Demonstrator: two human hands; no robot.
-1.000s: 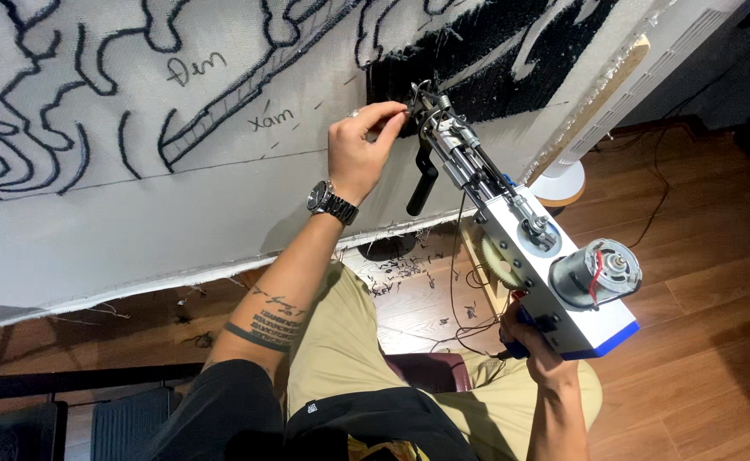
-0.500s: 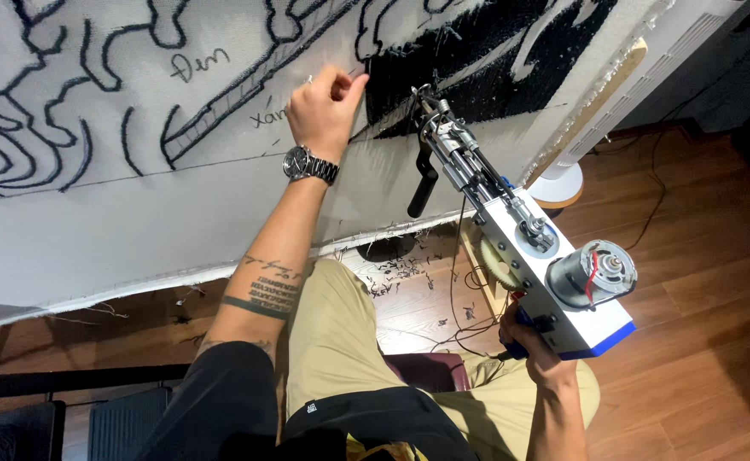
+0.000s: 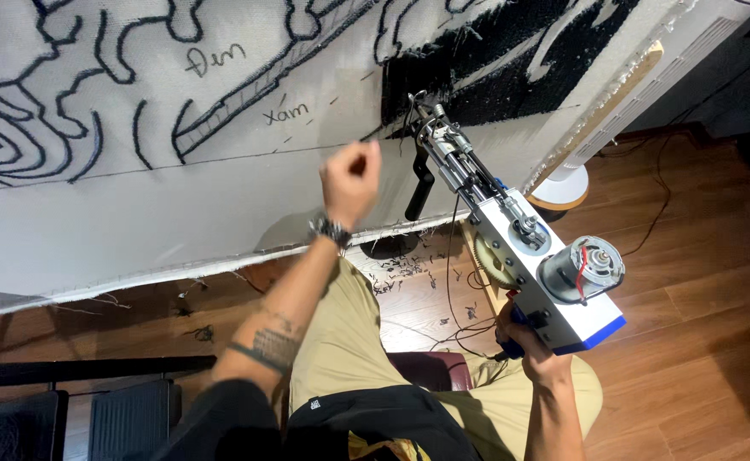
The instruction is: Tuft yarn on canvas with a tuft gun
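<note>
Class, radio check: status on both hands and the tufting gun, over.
Left hand closed in a fist, in front of the cloth. Right hand grips tufting gun from below, needle at black tufted patch. Nothing between.

We note a wooden floor (image 3: 699,256), reddish-brown, with dark yarn clippings (image 3: 401,269) scattered near the cloth's lower edge. At far right stands a white fan base (image 3: 563,188); thin black cables (image 3: 661,201) trail across the boards beside it. Near left sit two dark ribbed panels (image 3: 132,418).

Yarn scraps (image 3: 401,271) on wooden floor (image 3: 691,282)
</note>
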